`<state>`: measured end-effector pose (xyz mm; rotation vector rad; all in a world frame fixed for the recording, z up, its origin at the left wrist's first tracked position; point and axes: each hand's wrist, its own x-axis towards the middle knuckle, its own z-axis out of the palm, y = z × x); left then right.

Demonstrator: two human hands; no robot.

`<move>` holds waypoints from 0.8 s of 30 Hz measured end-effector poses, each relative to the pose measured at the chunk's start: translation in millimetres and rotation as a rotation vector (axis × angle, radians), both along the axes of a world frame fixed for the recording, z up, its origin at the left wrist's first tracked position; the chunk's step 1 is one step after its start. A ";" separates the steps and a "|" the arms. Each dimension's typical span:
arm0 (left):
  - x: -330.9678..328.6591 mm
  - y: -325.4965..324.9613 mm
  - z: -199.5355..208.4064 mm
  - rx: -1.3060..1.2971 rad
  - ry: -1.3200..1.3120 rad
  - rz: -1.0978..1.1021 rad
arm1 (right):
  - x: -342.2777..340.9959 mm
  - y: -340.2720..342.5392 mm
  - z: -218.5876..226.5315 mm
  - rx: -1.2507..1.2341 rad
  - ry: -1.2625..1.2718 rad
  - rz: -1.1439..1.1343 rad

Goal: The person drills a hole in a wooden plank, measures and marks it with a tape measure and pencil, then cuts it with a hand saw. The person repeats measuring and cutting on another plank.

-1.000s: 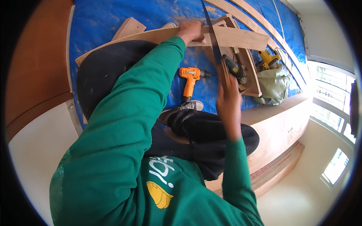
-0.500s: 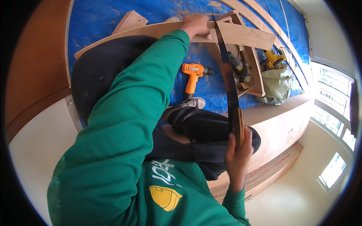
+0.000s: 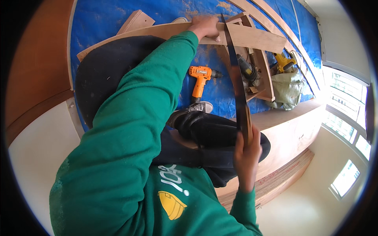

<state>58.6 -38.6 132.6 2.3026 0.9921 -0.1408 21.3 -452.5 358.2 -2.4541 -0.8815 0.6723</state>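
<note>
Within the right fingers [image 3: 256,142], saw handle [image 3: 247,125] partly hidden.

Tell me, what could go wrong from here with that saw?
The saw crosses the board close to the left grip, so a slip might nick it.

The board's right end reaches past the blade with no hand on it, so it could wobble or drop.

The orange drill lies right by a shoe, so a shifting foot might knock it.
</note>
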 end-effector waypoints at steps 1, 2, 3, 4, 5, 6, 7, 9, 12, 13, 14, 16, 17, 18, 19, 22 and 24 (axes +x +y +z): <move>0.4 -1.2 -1.7 0.031 -0.016 0.025 | -4.0 -10.8 8.3 0.023 -0.025 0.021; 0.4 -3.1 -2.9 0.047 -0.018 0.032 | -6.9 -13.9 13.8 0.062 -0.041 0.039; 0.0 -5.4 -3.9 0.059 -0.025 0.025 | -7.6 -6.6 13.2 0.148 -0.065 0.069; -0.7 -7.0 -4.3 0.072 -0.028 0.034 | 3.6 14.1 -0.9 0.099 0.019 0.018; -0.9 -7.5 -3.8 0.088 -0.041 0.035 | 17.1 44.9 -27.1 0.140 -0.055 0.076; -1.4 -9.3 -3.2 0.092 -0.056 0.035 | 32.7 80.7 -56.7 0.143 -0.090 0.088; -1.6 -10.3 -1.7 0.084 -0.040 0.031 | 48.6 119.4 -85.4 0.210 -0.137 0.142; -2.2 -8.6 3.3 0.079 -0.004 0.013 | 70.4 168.1 -128.0 0.285 -0.193 0.121; -2.5 -4.7 8.5 0.120 -0.010 0.043 | 76.5 171.1 -136.2 0.230 -0.235 0.119; -1.8 -5.6 8.0 0.053 0.008 0.012 | 70.8 154.8 -122.4 0.242 -0.254 0.138; -2.0 -4.2 7.1 0.029 0.002 0.014 | 58.8 129.9 -102.1 0.225 -0.190 0.128; -0.5 -2.1 4.3 0.035 -0.028 0.027 | 25.3 60.8 -50.4 0.204 -0.087 0.119; -0.8 -3.3 1.5 0.022 -0.028 0.025 | 7.8 25.1 -20.3 0.047 -0.044 0.035; 0.1 -2.4 -0.2 0.010 -0.024 0.016 | -6.8 -3.0 4.9 0.008 -0.029 -0.006; 0.6 -3.2 -2.2 0.018 -0.019 0.019 | -15.4 -20.0 21.6 0.041 -0.011 -0.006; 0.8 -4.9 -4.7 0.068 -0.019 0.018 | -3.3 -0.2 8.8 0.148 -0.020 0.067; -0.5 -6.9 -3.8 0.118 -0.041 0.039 | 29.9 69.3 -50.9 0.147 -0.064 0.051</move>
